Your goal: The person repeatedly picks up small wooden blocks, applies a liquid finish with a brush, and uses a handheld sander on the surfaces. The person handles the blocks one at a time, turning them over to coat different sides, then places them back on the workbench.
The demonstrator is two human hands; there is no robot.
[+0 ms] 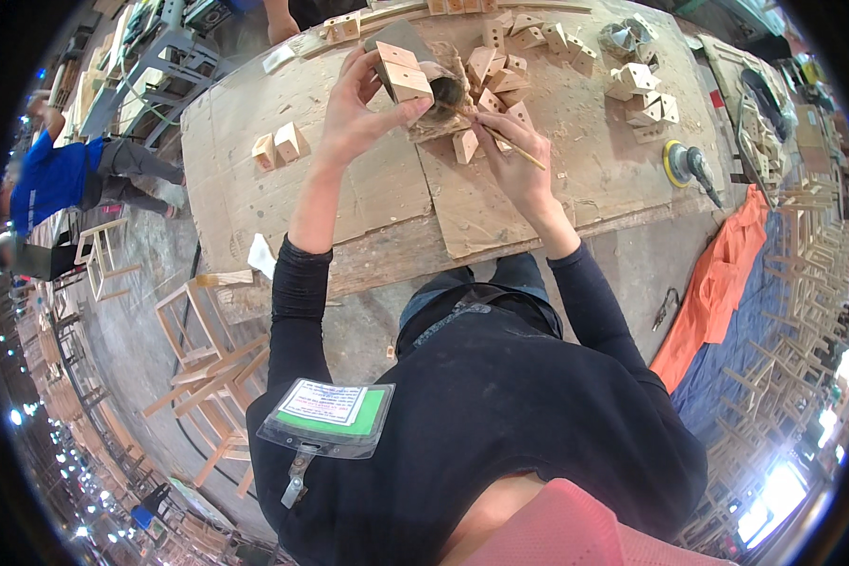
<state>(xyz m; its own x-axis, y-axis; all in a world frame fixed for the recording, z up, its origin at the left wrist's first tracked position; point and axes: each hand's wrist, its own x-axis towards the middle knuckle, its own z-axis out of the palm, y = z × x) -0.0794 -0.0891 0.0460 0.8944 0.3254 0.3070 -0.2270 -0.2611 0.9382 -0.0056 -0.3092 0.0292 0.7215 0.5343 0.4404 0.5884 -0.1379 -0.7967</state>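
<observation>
Fingers [373, 80] of my left hand [354, 118] closed round a pale wooden block [403, 75]; right hand [519, 160] pinching a thin stick [514, 151].

Item one, as I see it: wooden block, unfinished light timber, flat-faced with sharp angled edges, held above a small round container [446, 94] at the far middle of the bench [255, 208]; its long axis runs roughly left-right, one end pointing toward the container. Item two: thin stick, slender and straight, gripped tight between thumb and fingertips, lying diagonally, its far tip toward the container, its near end down to my right. Item three: loose wooden blocks [500, 71], similar cut, heaped just beyond the right hand. Bench surface: worn brown cardboard, dusted with sawdust. Round-pad sander [684, 162] at right, well apart.
</observation>
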